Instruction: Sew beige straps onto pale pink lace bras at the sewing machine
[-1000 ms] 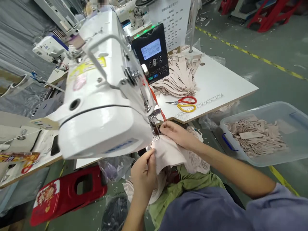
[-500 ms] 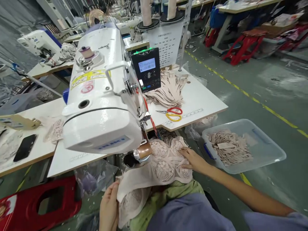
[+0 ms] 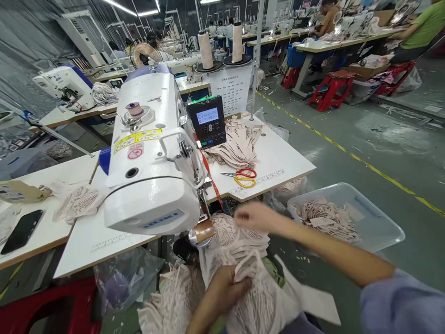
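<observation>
A beige lace bra (image 3: 255, 283) lies bunched over the lap, one plain band stretching out to the right. My left hand (image 3: 225, 287) is closed around part of it, thumb on top. Lace fabric (image 3: 225, 229) also rests beside the copper-coloured cylinder arm (image 3: 203, 230) of the white sewing machine (image 3: 153, 185). Above this lace is my right hand (image 3: 255, 217), blurred, with its fingers curled downward; what they hold, if anything, is hidden. More beige lace (image 3: 170, 299) hangs at the lower left. Whether all this lace is one piece I cannot tell.
Red-and-yellow scissors (image 3: 245, 177) and beige strips (image 3: 236, 144) lie on the white tabletop (image 3: 278, 153), by a control panel (image 3: 207, 121). A clear bin (image 3: 378, 232) of strips stands right. A phone (image 3: 22, 232) lies left. A red stool (image 3: 66, 301) is lower left.
My left hand has moved right and inward, now gripping bunched lace. My right hand has lifted off the cups and moved left. The bra is gathered up, and the view has tilted upward.
</observation>
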### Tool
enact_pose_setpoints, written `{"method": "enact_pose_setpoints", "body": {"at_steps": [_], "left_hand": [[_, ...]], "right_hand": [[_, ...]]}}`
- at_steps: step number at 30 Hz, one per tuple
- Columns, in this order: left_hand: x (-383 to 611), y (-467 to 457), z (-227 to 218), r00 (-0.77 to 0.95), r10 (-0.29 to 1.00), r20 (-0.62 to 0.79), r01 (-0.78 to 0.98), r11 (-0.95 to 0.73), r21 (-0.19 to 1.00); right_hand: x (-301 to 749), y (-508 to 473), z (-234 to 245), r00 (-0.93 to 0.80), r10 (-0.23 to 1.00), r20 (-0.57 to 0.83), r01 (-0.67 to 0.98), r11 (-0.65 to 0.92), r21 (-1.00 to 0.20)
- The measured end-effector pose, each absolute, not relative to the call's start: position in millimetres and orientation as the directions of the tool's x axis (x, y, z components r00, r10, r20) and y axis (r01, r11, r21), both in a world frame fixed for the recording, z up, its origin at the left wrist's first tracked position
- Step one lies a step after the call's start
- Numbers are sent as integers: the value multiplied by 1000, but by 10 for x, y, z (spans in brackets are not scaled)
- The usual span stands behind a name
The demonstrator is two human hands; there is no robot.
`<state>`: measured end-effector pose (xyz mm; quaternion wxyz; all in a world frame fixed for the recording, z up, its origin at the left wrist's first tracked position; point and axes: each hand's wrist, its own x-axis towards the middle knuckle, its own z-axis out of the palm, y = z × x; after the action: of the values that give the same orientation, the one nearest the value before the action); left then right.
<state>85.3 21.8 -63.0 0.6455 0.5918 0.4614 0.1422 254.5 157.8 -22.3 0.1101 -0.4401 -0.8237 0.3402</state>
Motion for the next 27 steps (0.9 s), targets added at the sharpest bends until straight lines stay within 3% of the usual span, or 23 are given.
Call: {"method": "enact_pose_setpoints", "body": {"at_steps": [1,5,10,14,16,18,19,22,24,27], "left_hand": [[811,235,-611,577,691,-436,322,298,899],[577,224,-522,626,657,-420,193,392,900],[422,122,-589,441,784,-437,180,400,899],[352,105,-615,242,874,-422,148,397,906],[319,131,-555,138,910,-392,154,371,916],[280,166,-465,80,932,-353,164,337,927],[257,182,-417,71,939,-337,168,322,932],[188,205,-282,99,947,-305,190,283,940],[152,198,-216,120,952,-280,224,249,942],[119,180,-159,155,952,-263,304,207,930]], "right_hand": [[2509,1866,-152,-421,905,-63,776,323,-541],[2414,2867,0,-246,969,-30,866,205,-456],[2469,3206,50,-147,988,-52,911,115,-395],[2554,2853,101,-165,986,0,880,147,-452],[2531,2483,59,-218,976,-18,761,159,-629],[2482,2019,-42,-343,932,-116,353,14,-936],[2460,1777,-105,-430,886,-172,151,-118,-982],[2441,1170,-273,-551,777,-305,-110,-429,-896],[2453,946,-326,-590,726,-353,-125,-514,-849],[2438,853,-300,-694,638,-333,-51,-505,-861]]}}
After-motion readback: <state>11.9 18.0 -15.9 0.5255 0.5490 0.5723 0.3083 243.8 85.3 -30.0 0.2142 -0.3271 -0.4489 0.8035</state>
